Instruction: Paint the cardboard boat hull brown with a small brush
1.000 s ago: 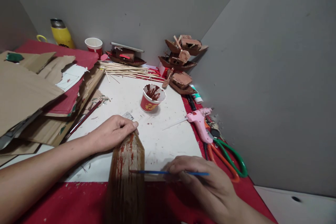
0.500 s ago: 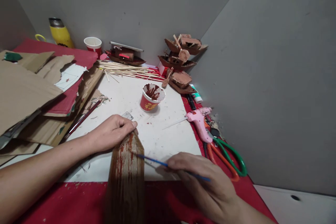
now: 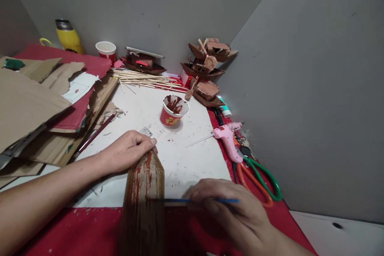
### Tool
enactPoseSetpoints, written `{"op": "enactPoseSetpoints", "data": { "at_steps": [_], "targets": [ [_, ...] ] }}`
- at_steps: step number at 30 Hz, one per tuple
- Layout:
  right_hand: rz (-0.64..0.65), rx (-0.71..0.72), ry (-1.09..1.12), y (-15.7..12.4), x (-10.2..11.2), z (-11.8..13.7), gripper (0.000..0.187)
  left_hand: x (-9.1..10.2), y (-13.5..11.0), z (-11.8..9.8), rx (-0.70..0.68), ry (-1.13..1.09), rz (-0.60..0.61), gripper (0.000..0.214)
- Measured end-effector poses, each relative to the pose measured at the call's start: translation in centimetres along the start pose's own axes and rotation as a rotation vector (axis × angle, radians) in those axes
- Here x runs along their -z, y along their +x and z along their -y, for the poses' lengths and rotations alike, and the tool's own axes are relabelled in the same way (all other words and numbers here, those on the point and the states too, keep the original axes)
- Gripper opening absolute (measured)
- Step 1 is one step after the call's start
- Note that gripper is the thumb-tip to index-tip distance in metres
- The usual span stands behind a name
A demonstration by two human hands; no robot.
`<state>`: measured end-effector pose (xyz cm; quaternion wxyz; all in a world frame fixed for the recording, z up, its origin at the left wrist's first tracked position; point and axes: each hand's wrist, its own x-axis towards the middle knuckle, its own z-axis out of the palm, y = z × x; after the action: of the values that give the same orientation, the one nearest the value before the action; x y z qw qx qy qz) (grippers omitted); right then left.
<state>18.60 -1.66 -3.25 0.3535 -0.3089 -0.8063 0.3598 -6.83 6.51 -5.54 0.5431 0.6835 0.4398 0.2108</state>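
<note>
A long cardboard piece with a pointed far end (image 3: 144,196), streaked brown and red, lies in front of me across a white sheet (image 3: 180,156) and a red cloth. My left hand (image 3: 127,152) is closed over its pointed tip and holds it down. My right hand (image 3: 231,212) pinches a thin blue paintbrush (image 3: 195,200) that lies level, its tip on the cardboard's right side. A red paper cup (image 3: 172,112) with brown paint inside stands further back on the white sheet.
A pink glue gun (image 3: 228,138) and orange and green scissors (image 3: 258,180) lie at the right. Cardboard sheets (image 3: 33,104) pile up at the left. Wooden sticks (image 3: 144,80), small brown model boats (image 3: 207,68), a second cup (image 3: 106,51) and a yellow bottle (image 3: 68,37) line the grey wall.
The brush tip swung up toward the pointed end, then came back down to lie level across the cardboard. My left hand has stayed on the tip.
</note>
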Motion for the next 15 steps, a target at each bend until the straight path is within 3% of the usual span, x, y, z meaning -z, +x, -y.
{"op": "enactPoseSetpoints", "data": {
  "at_steps": [7,10,15],
  "targets": [
    [-0.198,-0.040,-0.034,-0.7,0.1,-1.2,0.027,0.0,0.0,-0.1,-0.016,0.015,-0.003,0.044],
    [-0.319,-0.077,-0.032,-1.3,0.3,-0.3,0.023,0.1,-0.1,-0.2,-0.017,0.019,0.000,0.045],
    [-0.818,-0.277,-0.243,-0.4,1.7,2.9,0.009,0.1,-0.2,-0.3,-0.030,0.017,-0.008,0.045]
  ]
}}
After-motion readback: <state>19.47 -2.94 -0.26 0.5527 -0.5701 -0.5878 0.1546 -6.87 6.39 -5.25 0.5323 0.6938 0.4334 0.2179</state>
